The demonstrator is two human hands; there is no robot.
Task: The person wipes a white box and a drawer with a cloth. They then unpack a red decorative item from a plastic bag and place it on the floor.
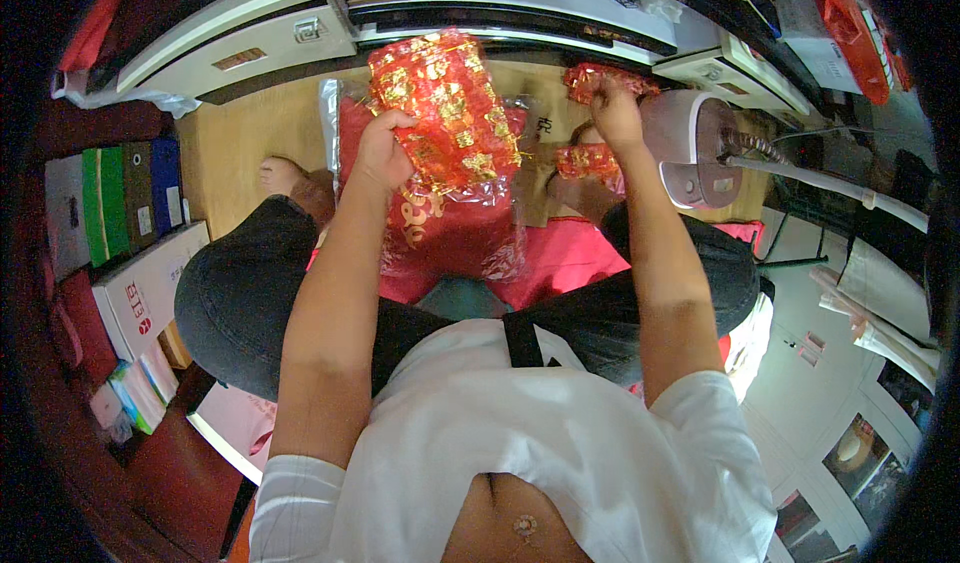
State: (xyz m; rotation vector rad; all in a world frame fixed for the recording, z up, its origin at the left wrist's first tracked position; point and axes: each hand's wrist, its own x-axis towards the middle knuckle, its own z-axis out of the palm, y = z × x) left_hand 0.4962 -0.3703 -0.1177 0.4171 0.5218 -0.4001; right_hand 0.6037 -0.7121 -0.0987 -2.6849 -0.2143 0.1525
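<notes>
My left hand (386, 150) grips a thick bundle of red sheer pouches with gold print (457, 112), thumb on top, fingers hidden beneath. The bundle is over a red fabric item with gold lettering (450, 236), wrapped in clear plastic, between my legs. To the right, my right hand (619, 116) has its fingers closed on a smaller red-and-gold bundle (583, 81); part of this bundle is behind the fingers. Another red-and-gold bundle (581, 161) lies by my right foot, just below that hand.
A rounded grey-and-white appliance with a hose (701, 146) stands right of my right hand. White drawer cabinets (255, 52) and a low shelf line the far side. Boxes (150, 293) are stacked at left. Pink cloth (570, 251) lies beneath my legs on the wood-look floor (225, 143).
</notes>
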